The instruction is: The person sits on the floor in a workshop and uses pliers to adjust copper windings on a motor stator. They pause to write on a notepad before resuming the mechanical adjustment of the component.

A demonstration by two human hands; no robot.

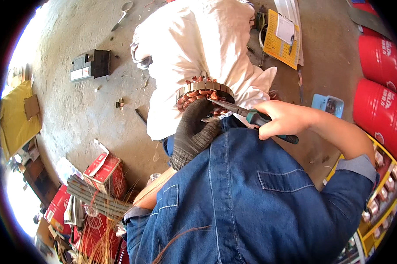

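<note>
A ring-shaped stator (227,91) with copper windings rests on the white cloth (185,48) spread over my lap. My left hand (193,132), in a dark grey knitted glove, is closed on the near side of the stator, its fingertips hidden among the windings. My bare right hand (284,116) grips a pair of long-nose pliers (233,107) with black and teal handles. The pliers point left, and their tips reach the copper windings right beside my gloved fingers. Whether the jaws pinch a wire is too small to tell.
On the concrete floor at left sits a black box-shaped unit (97,64). A yellow board (273,37) with paper and pen lies at far right, near a blue tray (328,104). Red drums (380,110) and a yellow rack (374,220) line the right. A red box (104,171) stands lower left.
</note>
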